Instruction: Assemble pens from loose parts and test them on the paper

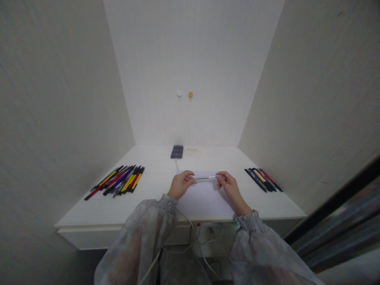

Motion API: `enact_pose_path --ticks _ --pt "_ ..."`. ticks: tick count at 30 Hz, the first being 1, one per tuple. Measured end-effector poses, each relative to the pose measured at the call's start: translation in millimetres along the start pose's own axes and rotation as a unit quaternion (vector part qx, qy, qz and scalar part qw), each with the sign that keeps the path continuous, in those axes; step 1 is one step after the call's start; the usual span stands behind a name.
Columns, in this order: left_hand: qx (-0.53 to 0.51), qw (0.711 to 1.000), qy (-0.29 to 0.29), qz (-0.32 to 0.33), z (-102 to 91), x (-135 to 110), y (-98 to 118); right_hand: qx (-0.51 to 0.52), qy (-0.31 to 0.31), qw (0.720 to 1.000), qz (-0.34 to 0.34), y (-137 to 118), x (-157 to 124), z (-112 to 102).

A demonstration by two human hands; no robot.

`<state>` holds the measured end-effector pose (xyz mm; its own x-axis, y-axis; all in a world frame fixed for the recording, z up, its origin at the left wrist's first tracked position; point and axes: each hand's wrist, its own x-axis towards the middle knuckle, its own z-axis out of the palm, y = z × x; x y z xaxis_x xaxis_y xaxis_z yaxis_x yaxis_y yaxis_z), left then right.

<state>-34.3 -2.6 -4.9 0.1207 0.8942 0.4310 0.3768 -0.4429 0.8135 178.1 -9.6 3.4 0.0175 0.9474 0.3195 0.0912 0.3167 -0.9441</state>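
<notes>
Holding one pen [205, 178], two hands [180, 185]

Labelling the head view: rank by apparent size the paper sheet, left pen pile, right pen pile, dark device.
Largest first:
paper sheet
left pen pile
right pen pile
dark device, which lies farthest, so its true size is unsure.

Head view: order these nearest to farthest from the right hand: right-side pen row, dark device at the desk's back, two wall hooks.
1. Pen row, on the desk just right of the right hand, whose grip is on a thin pen.
2. Dark device, at the back of the desk.
3. Wall hooks, up on the back wall.
</notes>
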Motion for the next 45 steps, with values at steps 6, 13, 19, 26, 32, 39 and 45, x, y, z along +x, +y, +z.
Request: enact_pose_path --ticks 6,13,19,26,32,39,45 --pt "0.006 1.000 -0.026 0.015 -0.7 -1.2 -1.1 -0.054 0.014 0.996 0.075 -0.9 -3.8 -0.5" --pt "-0.020 1.000 -0.013 0.004 1.9 -0.6 -4.2 0.049 0.024 0.998 -0.029 -4.1 -1.6 -0.3" --pt "0.011 1.000 -0.016 0.000 2.2 -0.2 -4.3 0.008 0.020 1.000 -0.012 -2.0 -1.8 -0.3" --pt "0.014 1.000 -0.002 0.000 1.3 -0.4 -4.2 0.058 -0.019 0.998 0.001 -4.6 -3.7 -3.2" --pt "0.032 0.999 -0.032 0.007 1.9 -0.6 -5.5 0.120 -0.054 0.991 0.018 -6.0 -3.8 -5.0" --pt "0.126 0.991 -0.043 0.021 -0.8 -1.5 1.9 0.088 -0.020 0.996 0.022 -4.5 -2.2 -1.6" --pt "0.168 0.983 -0.056 0.057 -2.5 -2.8 13.8 0.055 0.000 0.998 0.028 -3.8 -1.3 -1.6"
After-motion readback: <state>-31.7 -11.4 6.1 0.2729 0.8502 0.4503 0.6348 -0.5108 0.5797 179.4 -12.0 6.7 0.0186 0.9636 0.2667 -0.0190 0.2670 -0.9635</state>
